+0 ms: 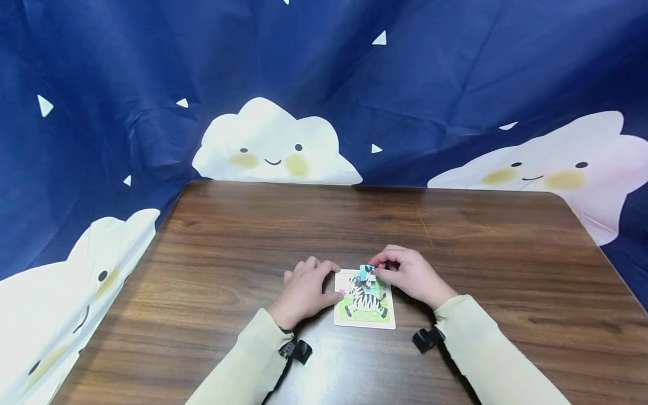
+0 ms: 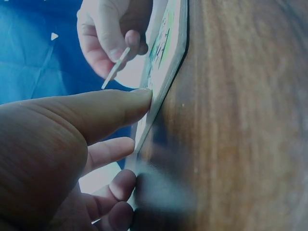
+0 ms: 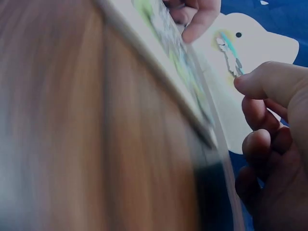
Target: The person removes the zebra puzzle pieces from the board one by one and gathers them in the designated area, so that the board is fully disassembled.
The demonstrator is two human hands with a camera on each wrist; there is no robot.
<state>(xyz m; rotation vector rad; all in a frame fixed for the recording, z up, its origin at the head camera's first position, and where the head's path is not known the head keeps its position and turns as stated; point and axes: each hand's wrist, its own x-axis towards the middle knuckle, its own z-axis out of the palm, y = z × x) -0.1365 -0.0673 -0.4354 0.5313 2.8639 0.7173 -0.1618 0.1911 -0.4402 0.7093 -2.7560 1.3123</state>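
Observation:
A square zebra jigsaw puzzle (image 1: 361,323) with a pale frame lies on the table. My right hand (image 1: 411,275) pinches a puzzle piece (image 1: 368,272) between thumb and fingers, over the puzzle's upper right part. In the right wrist view this piece (image 3: 230,54), with light blue and zebra print, is tilted and raised above the board. My left hand (image 1: 305,292) rests at the puzzle's left side, its thumb (image 2: 127,107) laid on the frame and its index finger by the far left corner. The left wrist view shows the held piece (image 2: 115,69) edge-on.
The brown wooden table (image 1: 243,242) extends around the puzzle on all sides. Behind it hangs a dark blue curtain (image 1: 324,62) with white smiling clouds and small triangles. Black straps (image 1: 427,340) sit on both wrists over pale sleeves (image 1: 493,349).

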